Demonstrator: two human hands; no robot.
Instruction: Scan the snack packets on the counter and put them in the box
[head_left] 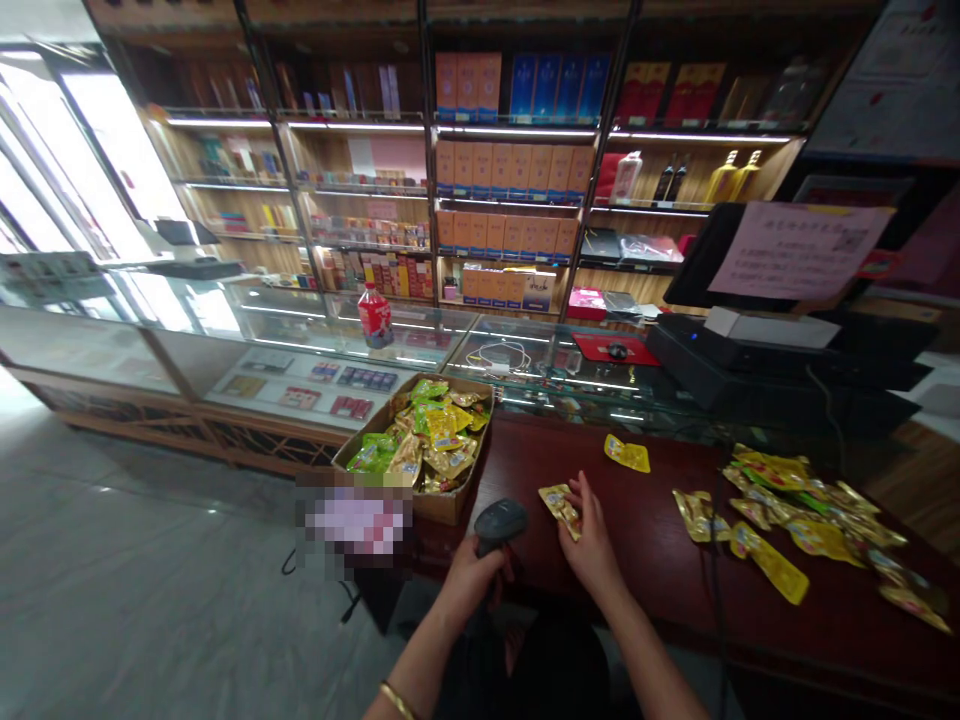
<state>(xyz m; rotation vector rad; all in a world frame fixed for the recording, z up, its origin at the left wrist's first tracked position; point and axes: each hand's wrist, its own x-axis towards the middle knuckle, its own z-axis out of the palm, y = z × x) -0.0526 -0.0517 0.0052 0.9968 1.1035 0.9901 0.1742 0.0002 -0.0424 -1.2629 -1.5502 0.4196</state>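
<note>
My left hand (478, 575) is closed around the handle of a dark barcode scanner (501, 520), its head tilted towards the right over the table edge. In my right hand (589, 525) is a small gold snack packet (559, 507), gripped at its right side between thumb and fingers just above the dark red table. Left of the scanner stands an open cardboard box (448, 506) filled with green, yellow and gold packets (442, 425). Beyond my right hand lies a single yellow packet (627, 453). A loose pile of gold and yellow packets (821, 535) covers the table's right side.
Behind the table runs a glass display counter (420, 335) with a red-capped bottle (374, 315) and a white cable (499, 357). A checkout monitor (701, 255) and a mouse (617, 351) are at right. Shelves of boxes line the wall. A dark cord (716, 590) hangs across the table.
</note>
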